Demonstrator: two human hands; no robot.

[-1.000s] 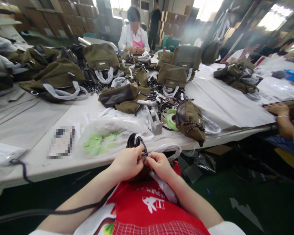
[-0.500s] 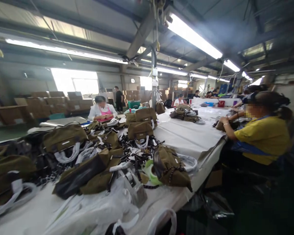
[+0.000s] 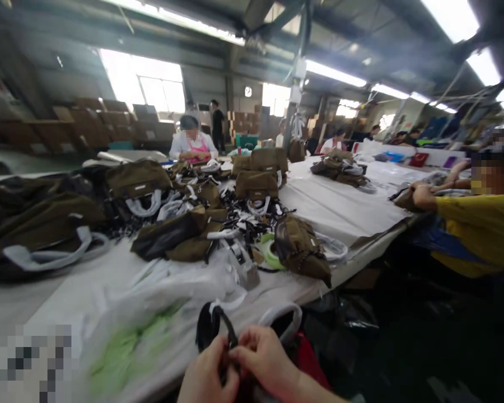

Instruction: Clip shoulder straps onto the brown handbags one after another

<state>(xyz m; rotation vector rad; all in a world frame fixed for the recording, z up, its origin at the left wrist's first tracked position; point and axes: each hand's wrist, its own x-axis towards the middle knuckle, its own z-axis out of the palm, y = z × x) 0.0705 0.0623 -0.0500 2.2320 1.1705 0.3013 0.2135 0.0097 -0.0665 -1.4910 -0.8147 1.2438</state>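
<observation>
At the bottom of the head view, my left hand (image 3: 210, 372) and my right hand (image 3: 265, 358) meet with fingers closed. Between them is a dark strap (image 3: 229, 327) that rises from their fingertips and bends over. My right thumb and fingers pinch it beside my left hand's curled fingers. A black looped piece (image 3: 205, 327) lies just beyond, at the table's front edge. To the right of my right hand stands a handle in pale wrapping (image 3: 294, 319). Whatever the strap joins below is hidden by my hands.
The white-covered table (image 3: 319, 196) bears several olive bags, including one with dark trim (image 3: 302, 246). A tape dispenser (image 3: 243, 263), green tape roll (image 3: 269, 249) and plastic bag over green material (image 3: 138, 341) lie nearer. A co-worker in yellow (image 3: 483, 229) sits at right; another (image 3: 193, 143) sits across.
The camera has tilted downward and turned left. Both my hands have come into view at the bottom, holding the dark strap. The bags on the table keep their places.
</observation>
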